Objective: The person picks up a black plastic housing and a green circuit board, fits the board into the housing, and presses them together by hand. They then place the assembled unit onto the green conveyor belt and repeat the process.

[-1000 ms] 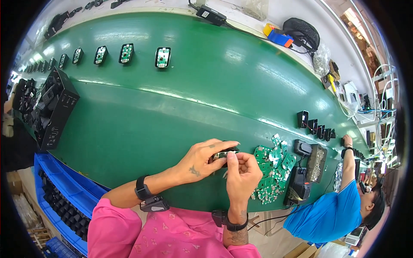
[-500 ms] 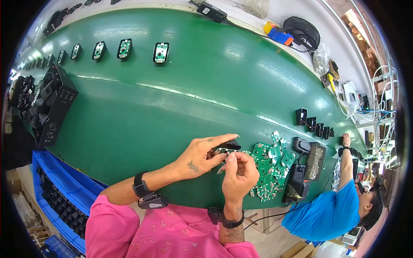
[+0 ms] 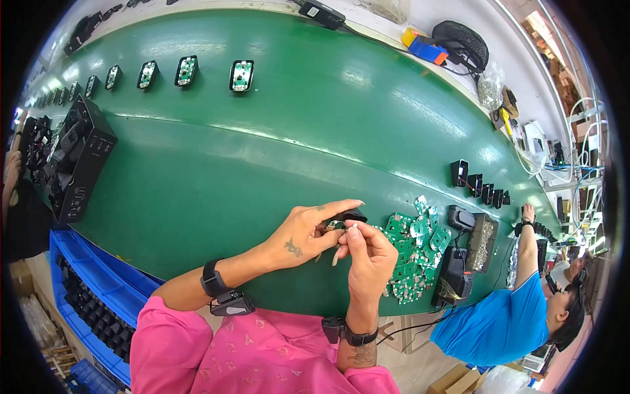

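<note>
Two bare hands meet over the near edge of a green conveyor belt [image 3: 275, 164], both working on one small black plastic housing [image 3: 346, 217]. That housing is the landmark for everything that follows. The left hand [image 3: 303, 230] comes at the housing from its left, fingers curled closed around it, the index finger stretched along its far side and the thumb under it, so this hand carries it just above the belt. The right hand [image 3: 369, 253] rises from directly below the housing, on the side nearer the person, its thumb and fingertips pinched shut on something small and pale at the housing's lower edge; what that piece is cannot be told. A sliver of green circuit board shows in the housing's open face. Its long axis runs left to right, tilted slightly up toward the right. Both hands touch it, the left gripping more of it. Just right of the housing lies a heap of loose green circuit boards [image 3: 413, 253]. Farther right sit a black tray of small parts [image 3: 482, 235] and a row of upright black housings [image 3: 479, 184]. Beyond those, a co-worker in a blue shirt [image 3: 495, 325] reaches toward the belt. Far to the left stands a black box packed with black housings [image 3: 75, 157].
</note>
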Tool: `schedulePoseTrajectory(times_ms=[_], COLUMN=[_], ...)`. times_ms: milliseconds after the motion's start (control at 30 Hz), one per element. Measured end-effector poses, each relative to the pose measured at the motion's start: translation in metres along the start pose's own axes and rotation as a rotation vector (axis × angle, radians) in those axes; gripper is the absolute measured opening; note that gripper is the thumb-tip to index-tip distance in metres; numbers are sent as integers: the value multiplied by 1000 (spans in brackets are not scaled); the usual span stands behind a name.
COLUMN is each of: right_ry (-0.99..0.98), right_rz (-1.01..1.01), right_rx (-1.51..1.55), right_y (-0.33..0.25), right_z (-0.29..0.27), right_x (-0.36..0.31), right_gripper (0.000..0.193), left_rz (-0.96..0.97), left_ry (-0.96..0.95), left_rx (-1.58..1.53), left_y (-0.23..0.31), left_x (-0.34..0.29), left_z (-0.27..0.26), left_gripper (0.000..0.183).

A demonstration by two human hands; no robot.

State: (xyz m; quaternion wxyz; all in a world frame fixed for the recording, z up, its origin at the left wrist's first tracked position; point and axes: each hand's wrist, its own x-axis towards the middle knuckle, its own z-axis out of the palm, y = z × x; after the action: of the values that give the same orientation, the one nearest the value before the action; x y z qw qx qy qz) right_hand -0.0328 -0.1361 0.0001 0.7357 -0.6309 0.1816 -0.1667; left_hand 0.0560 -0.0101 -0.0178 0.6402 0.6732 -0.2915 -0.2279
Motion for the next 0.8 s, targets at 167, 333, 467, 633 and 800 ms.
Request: schedulePoseTrajectory(times_ms=[167,333,467,633,800], right_ry=[125,-30,-167,-224,-330], right_rz=[-205,-353,-162,-95,-201], right_rx=[-462,-815,-833,-824,-940], right_y=[2,-5,-25,-34,-35], right_z=[2,-14,-14,-19,-27], right_x=[-7,3,10,16,23], right_gripper=[14,12,9,8,9], left_rz=[9,1,62,130,265], left_ry=[73,46,40,35,36], left_rx=[-124,-28,58,151,214], left_y=[-5,-7,-5,-3,-8], left_x=[-1,-1,-1,-1,-1], left_z=[5,3,2,4,7], left_gripper=[53,52,53,56,61])
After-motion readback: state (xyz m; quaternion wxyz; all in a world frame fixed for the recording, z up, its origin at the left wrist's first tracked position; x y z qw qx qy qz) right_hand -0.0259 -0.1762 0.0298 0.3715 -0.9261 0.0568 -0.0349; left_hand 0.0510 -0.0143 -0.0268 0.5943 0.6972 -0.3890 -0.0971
